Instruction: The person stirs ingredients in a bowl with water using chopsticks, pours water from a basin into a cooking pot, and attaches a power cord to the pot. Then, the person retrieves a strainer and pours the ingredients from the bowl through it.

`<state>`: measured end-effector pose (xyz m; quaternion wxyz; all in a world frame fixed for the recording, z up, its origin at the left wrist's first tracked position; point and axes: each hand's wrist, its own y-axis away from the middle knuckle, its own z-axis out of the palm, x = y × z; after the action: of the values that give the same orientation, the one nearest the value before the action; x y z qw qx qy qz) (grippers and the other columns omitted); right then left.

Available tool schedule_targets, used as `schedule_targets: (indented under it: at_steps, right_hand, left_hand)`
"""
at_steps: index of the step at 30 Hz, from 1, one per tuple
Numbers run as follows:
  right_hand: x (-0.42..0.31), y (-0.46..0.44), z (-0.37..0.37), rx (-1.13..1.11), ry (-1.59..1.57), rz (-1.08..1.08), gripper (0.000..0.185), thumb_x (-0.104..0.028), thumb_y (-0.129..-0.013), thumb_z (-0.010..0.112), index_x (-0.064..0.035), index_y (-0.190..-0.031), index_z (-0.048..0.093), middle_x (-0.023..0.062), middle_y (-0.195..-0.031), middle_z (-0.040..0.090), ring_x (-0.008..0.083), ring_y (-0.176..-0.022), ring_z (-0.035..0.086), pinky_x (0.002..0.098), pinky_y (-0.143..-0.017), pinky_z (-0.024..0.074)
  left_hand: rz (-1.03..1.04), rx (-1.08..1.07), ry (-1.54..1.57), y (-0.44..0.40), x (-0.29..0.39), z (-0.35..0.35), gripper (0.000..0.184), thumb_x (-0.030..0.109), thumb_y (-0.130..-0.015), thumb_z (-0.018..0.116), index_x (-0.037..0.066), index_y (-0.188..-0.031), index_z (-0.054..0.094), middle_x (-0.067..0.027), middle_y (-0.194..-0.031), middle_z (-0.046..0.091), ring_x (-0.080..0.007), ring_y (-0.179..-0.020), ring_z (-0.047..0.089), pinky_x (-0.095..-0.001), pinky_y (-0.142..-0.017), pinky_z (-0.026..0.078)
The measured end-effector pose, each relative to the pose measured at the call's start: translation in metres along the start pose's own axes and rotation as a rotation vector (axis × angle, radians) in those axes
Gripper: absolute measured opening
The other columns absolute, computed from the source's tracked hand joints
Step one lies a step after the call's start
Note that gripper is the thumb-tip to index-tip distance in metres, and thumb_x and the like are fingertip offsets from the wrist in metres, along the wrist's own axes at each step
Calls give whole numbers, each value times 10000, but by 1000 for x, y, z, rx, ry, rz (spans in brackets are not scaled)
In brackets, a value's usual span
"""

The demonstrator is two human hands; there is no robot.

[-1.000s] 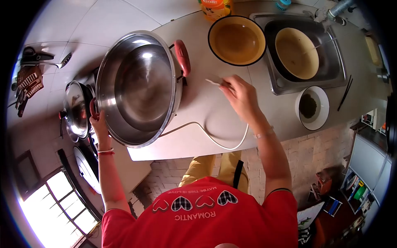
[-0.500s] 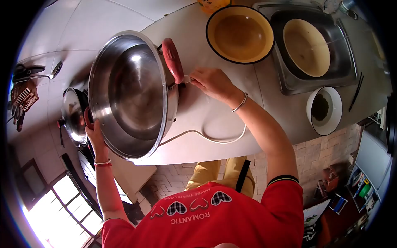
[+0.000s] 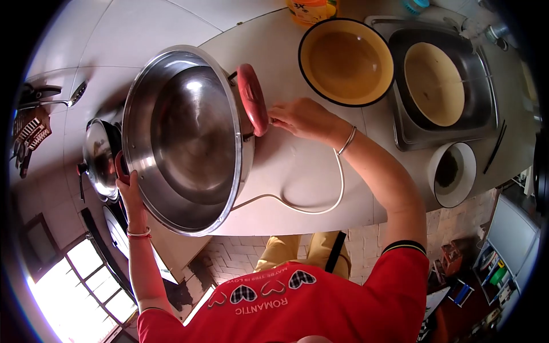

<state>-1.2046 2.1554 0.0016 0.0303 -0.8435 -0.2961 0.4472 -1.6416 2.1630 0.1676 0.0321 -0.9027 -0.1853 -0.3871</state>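
Observation:
A large steel pot [image 3: 197,137] stands tilted at the left of the counter, with red handles at its two sides. My left hand [image 3: 130,191] is wrapped round the pot's left handle [image 3: 120,167]. Beside the right handle [image 3: 252,100], my right hand [image 3: 300,119] is closed, its fingertips pinched close to the pot's side; what they hold is mostly hidden. A white cord [image 3: 309,211] curves over the counter from below my right hand to the pot's underside.
On the counter [image 3: 274,51] stand a yellow enamel basin [image 3: 346,62] and a white bowl [image 3: 453,174] with dark contents. Another basin [image 3: 433,84] sits in the sink [image 3: 483,120]. Black chopsticks [image 3: 494,147] lie at the right, and a lidded pan [image 3: 102,160] is at the left.
My right hand has moved left to the pot's right handle, with the pale end it held now mostly out of sight. My left hand has stayed on the left handle.

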Motion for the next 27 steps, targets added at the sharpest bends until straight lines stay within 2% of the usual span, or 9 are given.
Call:
schedule_targets:
  at_steps: [7, 9, 13, 16, 18, 19, 23, 25, 27]
  right_hand:
    - [3, -7, -4, -40, 50, -39, 86, -149, -840, 606, -83, -870, 558, 46, -832, 605, 277, -699, 616, 389, -583, 486]
    - [7, -6, -3, -27, -49, -39, 145, -113, -824, 627, -90, -960, 581, 62, -835, 614, 279, -688, 609, 373, -590, 485]
    - [-1, 10, -11, 6, -40, 65, 204, -88, -819, 642, -71, -1014, 584, 98, -851, 622, 297, -681, 596, 375, -595, 479]
    - [-31, 42, -16, 208, -77, 192, 189, -93, -869, 610, -44, -1048, 575, 72, -805, 623, 217, -625, 594, 326, -555, 458]
    - [-66, 64, -38, 230, -554, 474, 185, -90, -920, 560, -16, -1090, 560, 41, -771, 605, 110, -588, 543, 252, -533, 434]
    - [-83, 74, -46, 309, -800, 574, 207, -125, -982, 444, -12, -1118, 551, 17, -712, 546, 75, -564, 456, 233, -522, 402]
    - [-134, 100, -72, 601, -1084, 456, 368, -254, -1014, 373, 40, -1158, 540, 38, -725, 548, 64, -553, 429, 193, -522, 371]
    - [-158, 106, -80, 622, -1108, 378, 426, -319, -1003, 401, 45, -1184, 529, 45, -726, 542, 67, -562, 425, 197, -533, 367]
    - [-184, 108, -88, 649, -1121, 316, 444, -334, -999, 409, 52, -1182, 529, 49, -726, 537, 66, -563, 407, 197, -535, 356]
  left_hand:
    - [-36, 85, -71, -9, -27, -11, 362, 151, -897, 552, -14, -1195, 430, -76, -958, 562, -134, -775, 571, -271, -670, 490]
    - [-7, 67, -93, -7, -21, -9, 357, 167, -895, 560, -11, -1175, 427, -64, -922, 547, -132, -759, 562, -265, -660, 486]
    - [-47, 91, -29, -2, -15, -5, 368, 191, -894, 567, -23, -1167, 444, -77, -956, 559, -137, -777, 565, -276, -659, 483]
    - [33, 77, -18, -2, -16, -3, 361, 200, -892, 589, -29, -1139, 460, -78, -954, 559, -134, -769, 558, -282, -656, 481]
    - [27, 103, 38, -4, -23, -2, 337, 192, -887, 607, -26, -1090, 449, -67, -924, 538, -129, -764, 533, -269, -664, 462]
    - [25, 113, 70, -6, -26, -2, 328, 189, -885, 616, -24, -1065, 444, -62, -910, 528, -127, -762, 521, -262, -668, 452]
    - [60, 117, 67, -15, -42, -3, 326, 212, -878, 635, -12, -1017, 443, -56, -891, 513, -114, -748, 497, -258, -643, 435]
    - [121, 26, 220, -13, -38, 1, 319, 219, -874, 643, 3, -993, 440, -39, -872, 489, -121, -752, 478, -268, -670, 426]
    - [158, 44, 198, -18, -44, 0, 314, 175, -874, 622, 7, -1079, 453, -22, -886, 497, -114, -737, 458, -262, -669, 415]
